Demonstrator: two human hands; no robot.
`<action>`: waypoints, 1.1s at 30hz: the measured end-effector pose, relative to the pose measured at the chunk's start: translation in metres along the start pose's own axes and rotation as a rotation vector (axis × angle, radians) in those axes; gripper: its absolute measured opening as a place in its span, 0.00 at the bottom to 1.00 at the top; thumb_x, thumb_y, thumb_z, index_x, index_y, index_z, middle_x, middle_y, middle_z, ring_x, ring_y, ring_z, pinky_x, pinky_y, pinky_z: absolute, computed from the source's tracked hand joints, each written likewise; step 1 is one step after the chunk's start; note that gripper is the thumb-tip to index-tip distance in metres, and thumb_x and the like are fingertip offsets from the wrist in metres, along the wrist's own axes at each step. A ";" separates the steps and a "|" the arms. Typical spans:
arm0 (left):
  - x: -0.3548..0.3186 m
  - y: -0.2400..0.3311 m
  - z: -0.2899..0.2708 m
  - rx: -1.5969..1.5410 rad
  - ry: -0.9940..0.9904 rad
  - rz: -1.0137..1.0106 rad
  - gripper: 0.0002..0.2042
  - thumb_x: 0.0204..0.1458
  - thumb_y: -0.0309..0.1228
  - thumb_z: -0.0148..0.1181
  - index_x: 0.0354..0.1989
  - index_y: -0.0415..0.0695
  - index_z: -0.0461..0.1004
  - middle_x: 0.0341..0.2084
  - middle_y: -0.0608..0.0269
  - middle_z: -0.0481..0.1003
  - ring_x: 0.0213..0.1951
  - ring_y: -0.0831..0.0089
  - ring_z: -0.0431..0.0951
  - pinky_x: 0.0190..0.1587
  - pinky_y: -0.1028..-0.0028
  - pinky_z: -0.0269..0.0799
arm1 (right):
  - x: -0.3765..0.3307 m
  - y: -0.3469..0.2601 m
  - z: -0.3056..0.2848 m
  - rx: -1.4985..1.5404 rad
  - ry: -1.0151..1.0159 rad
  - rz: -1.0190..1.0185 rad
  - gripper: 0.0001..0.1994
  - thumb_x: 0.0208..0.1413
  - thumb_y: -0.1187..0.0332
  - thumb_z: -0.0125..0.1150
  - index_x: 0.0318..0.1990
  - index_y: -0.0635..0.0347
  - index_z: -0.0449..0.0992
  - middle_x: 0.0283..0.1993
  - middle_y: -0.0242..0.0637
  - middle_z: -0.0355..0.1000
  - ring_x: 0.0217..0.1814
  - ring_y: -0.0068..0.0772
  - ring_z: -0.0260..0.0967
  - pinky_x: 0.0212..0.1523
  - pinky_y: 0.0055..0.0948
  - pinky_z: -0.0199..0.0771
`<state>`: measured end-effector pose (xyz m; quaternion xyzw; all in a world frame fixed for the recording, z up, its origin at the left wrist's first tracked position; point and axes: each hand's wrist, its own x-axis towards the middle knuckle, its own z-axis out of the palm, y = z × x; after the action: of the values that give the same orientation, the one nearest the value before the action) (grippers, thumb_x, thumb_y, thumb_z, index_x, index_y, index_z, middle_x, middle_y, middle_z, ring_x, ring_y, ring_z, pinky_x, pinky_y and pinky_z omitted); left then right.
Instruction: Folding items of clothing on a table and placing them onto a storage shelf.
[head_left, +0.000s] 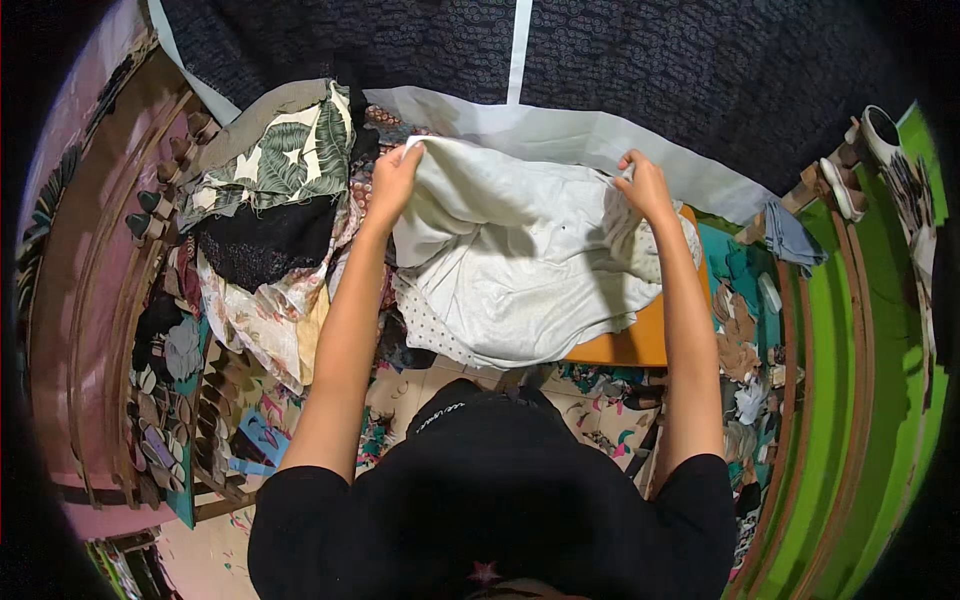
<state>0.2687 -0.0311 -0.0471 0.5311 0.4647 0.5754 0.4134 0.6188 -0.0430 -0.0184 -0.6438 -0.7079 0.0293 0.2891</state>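
A large white cloth [510, 300] lies rumpled over an orange tabletop [630, 343]. Dotted fabric [425, 320] shows at its lower left, and more of it appears at the right. My left hand [397, 182] pinches the upper left edge of the cloth and holds it raised, so a fold hangs below. At the upper right, my right hand [645, 188] has thumb and fingers closed on the cloth's edge near the dotted part. Folds hide part of the right fingertips' grip.
Left of the table rises a heap of fabrics, including a leaf-print piece [290, 150] and a black one [265, 245]. Racks with shoe parts [160, 430] stand at both sides. A blue-grey cloth [793, 237] hangs at right. Scraps litter the tiled floor [600, 415].
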 end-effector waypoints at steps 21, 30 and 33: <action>-0.060 -0.090 -0.007 0.369 -0.096 -0.202 0.11 0.34 0.30 0.54 0.27 0.36 0.71 0.19 0.56 0.73 0.22 0.69 0.73 0.26 0.72 0.66 | -0.138 0.137 0.147 0.304 -0.287 0.627 0.20 0.35 0.54 0.60 0.17 0.69 0.71 0.17 0.43 0.68 0.20 0.38 0.67 0.25 0.32 0.66; -0.007 -0.041 0.004 -0.310 -0.132 -0.501 0.13 0.48 0.37 0.50 0.33 0.38 0.70 0.27 0.62 0.72 0.28 0.74 0.72 0.32 0.76 0.66 | -0.043 0.130 0.053 0.259 -0.020 0.348 0.18 0.43 0.60 0.53 0.30 0.73 0.69 0.29 0.51 0.69 0.34 0.43 0.68 0.37 0.34 0.65; 0.002 0.005 0.027 -0.615 -0.255 -0.407 0.13 0.51 0.35 0.47 0.36 0.37 0.69 0.31 0.60 0.72 0.32 0.73 0.73 0.37 0.75 0.68 | -0.005 0.095 -0.004 0.369 -0.191 0.271 0.13 0.46 0.62 0.54 0.29 0.66 0.68 0.25 0.36 0.68 0.28 0.21 0.62 0.29 0.23 0.64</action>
<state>0.2955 -0.0273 -0.0415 0.3469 0.3112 0.5234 0.7133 0.7061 -0.0328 -0.0562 -0.6635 -0.6219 0.2575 0.3268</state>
